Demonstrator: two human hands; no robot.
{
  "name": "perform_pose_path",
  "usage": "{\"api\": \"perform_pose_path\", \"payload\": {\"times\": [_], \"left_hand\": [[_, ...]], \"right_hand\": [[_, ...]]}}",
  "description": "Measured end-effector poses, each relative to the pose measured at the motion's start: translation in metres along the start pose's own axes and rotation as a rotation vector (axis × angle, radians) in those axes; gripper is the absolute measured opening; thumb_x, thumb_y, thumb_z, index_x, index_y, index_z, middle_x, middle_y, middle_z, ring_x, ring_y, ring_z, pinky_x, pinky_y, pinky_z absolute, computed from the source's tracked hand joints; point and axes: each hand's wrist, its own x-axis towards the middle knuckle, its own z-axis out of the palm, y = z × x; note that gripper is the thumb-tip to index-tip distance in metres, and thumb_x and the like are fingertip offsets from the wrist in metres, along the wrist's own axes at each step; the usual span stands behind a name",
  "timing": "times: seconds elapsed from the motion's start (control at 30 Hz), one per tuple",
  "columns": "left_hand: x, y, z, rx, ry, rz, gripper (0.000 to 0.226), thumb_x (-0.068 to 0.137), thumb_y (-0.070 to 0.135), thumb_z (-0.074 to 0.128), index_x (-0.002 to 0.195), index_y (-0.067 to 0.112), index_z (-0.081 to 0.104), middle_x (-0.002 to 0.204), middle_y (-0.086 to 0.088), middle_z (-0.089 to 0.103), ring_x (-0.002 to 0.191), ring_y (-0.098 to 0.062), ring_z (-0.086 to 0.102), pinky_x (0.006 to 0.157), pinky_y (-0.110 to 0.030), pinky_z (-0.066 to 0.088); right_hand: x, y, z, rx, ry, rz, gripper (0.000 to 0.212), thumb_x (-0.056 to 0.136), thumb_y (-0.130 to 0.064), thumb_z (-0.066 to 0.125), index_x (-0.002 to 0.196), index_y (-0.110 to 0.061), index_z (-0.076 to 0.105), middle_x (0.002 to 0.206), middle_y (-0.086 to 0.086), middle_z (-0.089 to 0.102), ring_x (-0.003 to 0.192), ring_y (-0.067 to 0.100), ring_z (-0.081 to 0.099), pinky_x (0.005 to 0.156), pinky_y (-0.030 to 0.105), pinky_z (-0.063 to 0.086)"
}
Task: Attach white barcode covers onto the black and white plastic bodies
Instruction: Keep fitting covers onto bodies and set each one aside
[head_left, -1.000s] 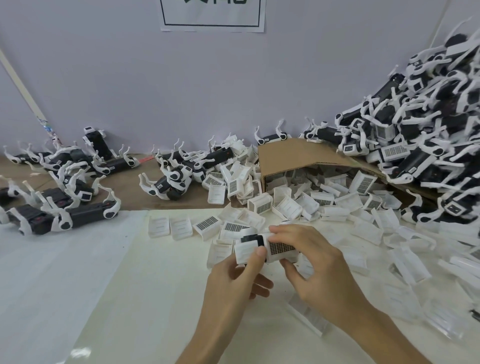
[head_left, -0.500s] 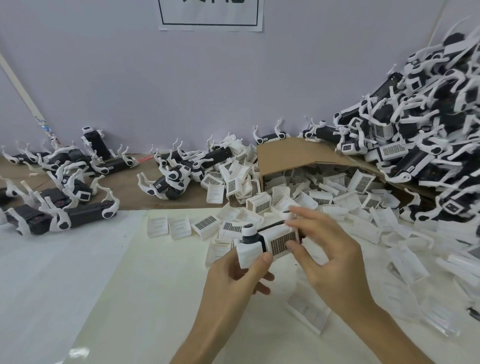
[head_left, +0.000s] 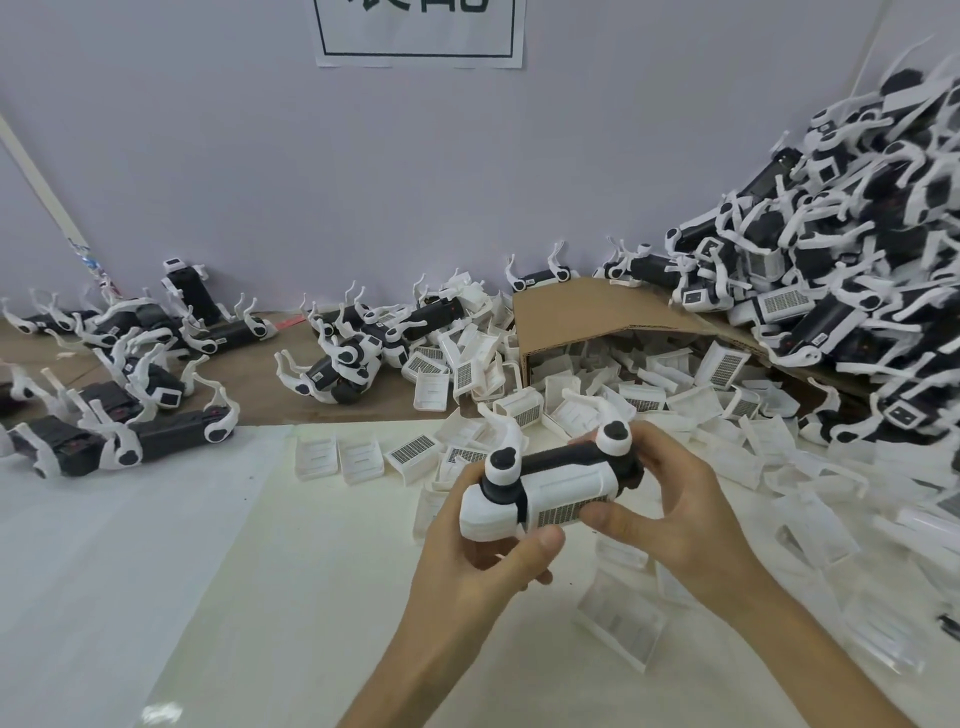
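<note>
— Fingers (head_left: 660, 447), R side: status?
— Right hand (head_left: 685, 519) grips one end of a black/white body (head_left: 566, 460). Fingers wrapped over far side next to a black-capped knob; thumb tip pressed on the barcode cover (head_left: 566, 512).
— L side?
— Left hand (head_left: 467, 577) clamped on opp. end of same body, the white end. Thumb underneath near face, other fingers curled behind.
— Body location?
— Held lengthwise L–R, off the bench (head_left: 311, 597), above its middle. Cover lies on the near face, barcode grid toward camera. Fully seated or not: can't tell.
— Stock on bench?
— Cardboard box (head_left: 571, 312) on its side toward far edge, mouth facing near edge. Loose covers (head_left: 649, 379) spill out of it over middle + right side. Big heap of bodies (head_left: 857, 291) at far right corner, banked against wall. Smaller groups of bodies (head_left: 156, 441) along far edge, left + centre.
— Anything else?
— Paper sign (head_left: 415, 31) on wall, top cut off, text unreadable.
</note>
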Motion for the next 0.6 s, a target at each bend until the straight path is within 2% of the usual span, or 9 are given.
{"api": "perform_pose_path", "payload": {"times": [0.07, 0.13, 0.23, 0.3, 0.37, 0.47, 0.6], "left_hand": [[0.002, 0.002, -0.002, -0.008, 0.040, 0.024, 0.033, 0.068, 0.040, 0.080, 0.099, 0.040, 0.069, 0.089, -0.001, 0.075, 0.068, -0.020, 0.069, 0.061, -0.022, 0.051], [0.003, 0.002, -0.002, -0.028, 0.061, 0.041, 0.029, 0.066, 0.036, 0.081, 0.094, 0.038, 0.072, 0.085, -0.001, 0.075, 0.067, -0.016, 0.068, 0.058, -0.019, 0.051], [0.002, 0.002, -0.001, -0.050, 0.067, 0.037, 0.029, 0.065, 0.037, 0.081, 0.093, 0.038, 0.073, 0.084, 0.000, 0.075, 0.066, -0.014, 0.067, 0.057, -0.018, 0.050], [0.002, 0.001, -0.001, -0.052, 0.068, 0.021, 0.030, 0.065, 0.040, 0.081, 0.094, 0.039, 0.073, 0.084, 0.000, 0.075, 0.065, -0.014, 0.066, 0.057, -0.018, 0.050], [0.002, 0.000, -0.001, -0.048, 0.074, -0.003, 0.030, 0.064, 0.043, 0.081, 0.093, 0.039, 0.072, 0.083, 0.000, 0.075, 0.063, -0.015, 0.066, 0.057, -0.020, 0.049], [0.002, -0.002, -0.001, -0.037, 0.101, -0.023, 0.030, 0.063, 0.046, 0.079, 0.091, 0.039, 0.072, 0.080, 0.001, 0.074, 0.060, -0.015, 0.065, 0.056, -0.020, 0.048], [0.001, -0.006, 0.001, -0.032, 0.138, -0.051, 0.031, 0.062, 0.051, 0.077, 0.088, 0.034, 0.073, 0.073, 0.002, 0.072, 0.056, -0.013, 0.063, 0.053, -0.021, 0.046]], "right_hand": [[-0.002, -0.001, 0.002, -0.009, -0.019, -0.005, 0.050, 0.070, -0.042, 0.082, 0.114, -0.027, 0.066, 0.109, -0.005, 0.071, 0.111, 0.014, 0.063, 0.091, 0.018, 0.046], [-0.003, -0.002, 0.005, -0.001, -0.041, -0.010, 0.050, 0.070, -0.041, 0.083, 0.114, -0.026, 0.066, 0.112, 0.000, 0.071, 0.113, 0.020, 0.063, 0.094, 0.025, 0.047], [-0.004, -0.002, 0.006, -0.001, -0.029, -0.017, 0.051, 0.069, -0.045, 0.083, 0.114, -0.029, 0.067, 0.118, 0.000, 0.070, 0.118, 0.021, 0.061, 0.098, 0.036, 0.047], [-0.004, -0.003, 0.007, 0.001, 0.003, -0.013, 0.055, 0.066, -0.056, 0.083, 0.115, -0.037, 0.067, 0.125, -0.002, 0.067, 0.124, 0.019, 0.058, 0.102, 0.038, 0.043], [-0.004, -0.003, 0.009, 0.008, 0.018, -0.007, 0.054, 0.065, -0.063, 0.082, 0.112, -0.041, 0.067, 0.121, -0.005, 0.069, 0.122, 0.013, 0.059, 0.100, 0.030, 0.044], [-0.004, -0.003, 0.013, 0.027, 0.027, -0.018, 0.038, 0.067, -0.052, 0.084, 0.100, -0.040, 0.068, 0.097, -0.009, 0.073, 0.093, 0.005, 0.066, 0.081, 0.012, 0.046], [-0.005, -0.002, 0.016, -0.002, 0.046, -0.034, 0.029, 0.072, -0.044, 0.081, 0.096, -0.037, 0.067, 0.088, -0.012, 0.071, 0.081, 0.003, 0.062, 0.072, 0.008, 0.042]]}}
